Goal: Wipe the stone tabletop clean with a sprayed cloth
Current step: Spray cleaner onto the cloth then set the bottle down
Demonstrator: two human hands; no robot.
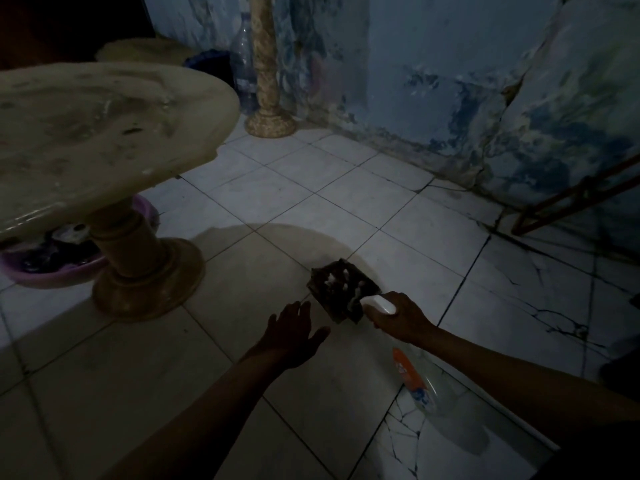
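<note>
While gripped in the right hand (401, 318), one spray bottle (414, 375) with its white nozzle aimed at one dark cloth (341, 289) lying on the floor tiles (398, 209). Left hand (294, 332) open, fingers spread, just beside the cloth. One stone tabletop (104, 133), well apart. One purple basin (55, 271), dark, indistinct items inside.

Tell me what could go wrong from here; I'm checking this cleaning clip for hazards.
1. The right hand grips the spray bottle right at the cloth on the floor tiles; overspray may wet them and make them slippery.
2. The cloth lies on the floor, so it may carry floor grit onto the stone tabletop.
3. The light is dim, so the open left hand may fumble the pickup.
</note>
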